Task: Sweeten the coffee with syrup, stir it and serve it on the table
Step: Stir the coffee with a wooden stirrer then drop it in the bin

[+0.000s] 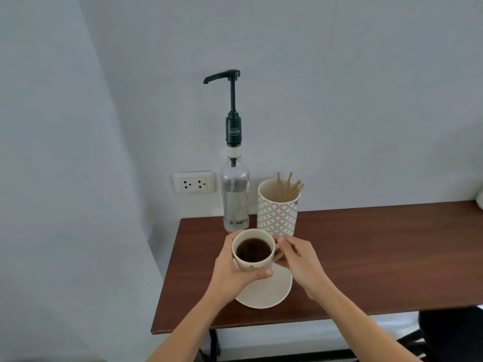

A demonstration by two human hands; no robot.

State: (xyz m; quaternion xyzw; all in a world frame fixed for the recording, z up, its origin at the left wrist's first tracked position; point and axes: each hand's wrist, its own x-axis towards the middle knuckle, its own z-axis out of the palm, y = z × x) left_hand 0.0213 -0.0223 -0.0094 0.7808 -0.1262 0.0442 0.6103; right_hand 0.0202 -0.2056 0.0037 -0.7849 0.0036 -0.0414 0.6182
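Observation:
A cream cup (252, 266) full of dark coffee (253, 249) is held just above a white saucer (266, 292) near the table's left end. My left hand (232, 270) wraps around the cup's left side. My right hand (298, 259) pinches the cup's handle on the right. Behind the cup stands a clear syrup bottle (234, 199) with a tall dark pump, its spout (209, 80) pointing left. To the bottle's right is a patterned holder (277, 209) with several wooden stir sticks (290, 188).
The dark wooden table (366, 257) runs off to the right and ends at its front edge (287, 323). A wall socket (193, 182) sits left of the bottle on the pale wall. A dark chair part (449, 335) shows at the lower right.

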